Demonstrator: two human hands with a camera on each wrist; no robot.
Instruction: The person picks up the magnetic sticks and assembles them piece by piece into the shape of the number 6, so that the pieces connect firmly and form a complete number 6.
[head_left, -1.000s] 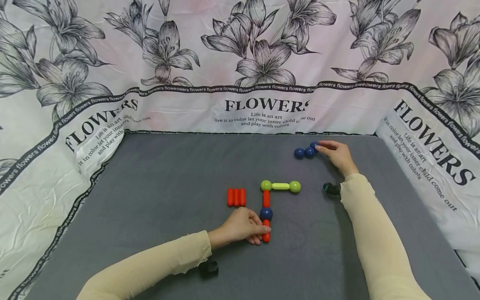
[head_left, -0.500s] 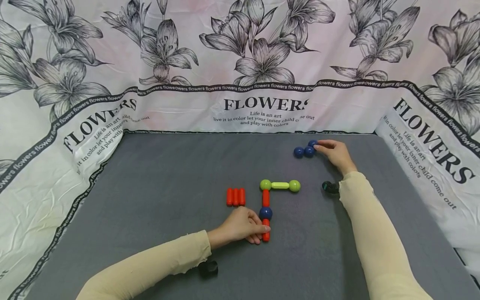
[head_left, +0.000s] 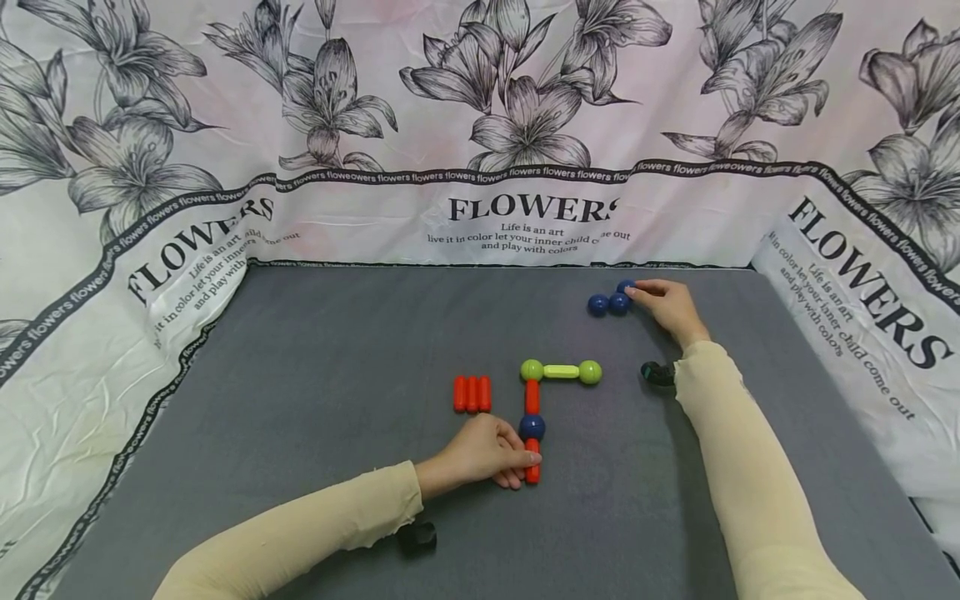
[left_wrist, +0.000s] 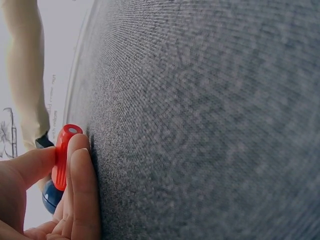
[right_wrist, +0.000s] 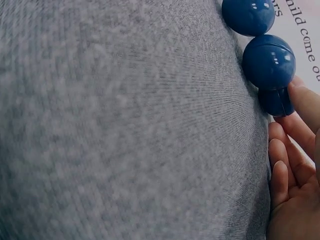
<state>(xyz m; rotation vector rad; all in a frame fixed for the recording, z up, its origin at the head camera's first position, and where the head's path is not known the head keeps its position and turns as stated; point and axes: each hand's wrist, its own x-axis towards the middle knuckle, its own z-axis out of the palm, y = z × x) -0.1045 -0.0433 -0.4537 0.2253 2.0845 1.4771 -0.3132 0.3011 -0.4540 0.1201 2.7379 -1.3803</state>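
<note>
My left hand (head_left: 482, 450) pinches the lower red rod (head_left: 532, 474) between thumb and fingers; the rod's end shows a small silvery disc in the left wrist view. Above it, in line, come a blue ball (head_left: 532, 427), another red rod (head_left: 532, 397) and a green ball (head_left: 532, 370). From that ball a light green rod (head_left: 561, 372) runs right to a second green ball (head_left: 591, 372). At the back right, my right hand (head_left: 672, 312) holds a blue ball (right_wrist: 276, 102) with thumb and fingertips, partly hidden behind one of two other blue balls (right_wrist: 270, 62).
Three loose red rods (head_left: 472, 394) lie side by side left of the joined pieces. A grey cloth (head_left: 337, 358) covers the table. Flower-printed fabric (head_left: 360, 217) rises behind and at the sides. Black wrist devices (head_left: 417, 538) hang below both sleeves.
My right forearm has shifted slightly left, its hand staying at the blue balls. My left hand and the joined pieces keep their place.
</note>
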